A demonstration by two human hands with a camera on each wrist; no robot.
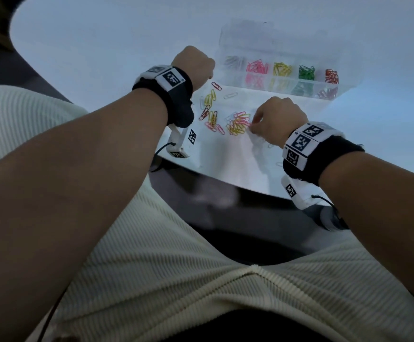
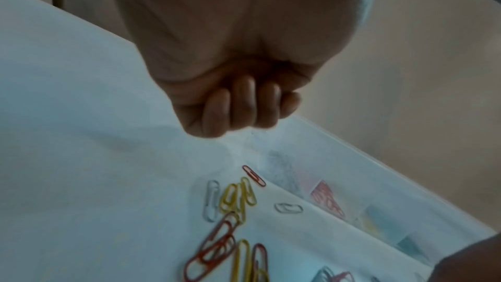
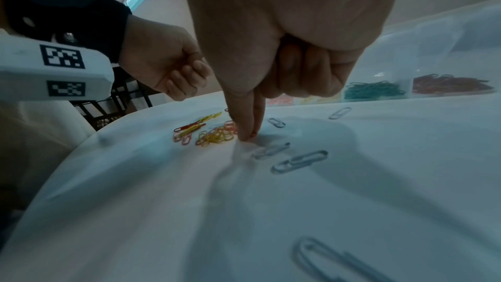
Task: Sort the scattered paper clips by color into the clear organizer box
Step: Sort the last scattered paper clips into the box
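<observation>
The clear organizer box (image 1: 228, 49) lies at the far right of the white table, lid open behind it. Its compartments hold silver, pink (image 1: 257, 66), yellow, green (image 1: 306, 72) and red clips (image 1: 331, 76). Loose pink and yellow clips (image 1: 238, 123) are heaped in front of it, with red and yellow ones (image 1: 209, 109) further left. My right hand (image 1: 252, 124) has thumb and index tips (image 3: 248, 136) pressed together on the table at the heap's right edge, on a pink clip. My left hand (image 1: 196, 65) hovers as a fist (image 2: 244, 106) above a single red clip (image 2: 253, 176); nothing shows in it.
Silver clips (image 3: 299, 161) lie on the table just right of my right fingertips, and another one (image 3: 325, 258) nearer my wrist. The curved table edge (image 1: 225, 178) runs close under both wrists, above my lap. A black crate (image 3: 108, 104) stands beyond the table's left side.
</observation>
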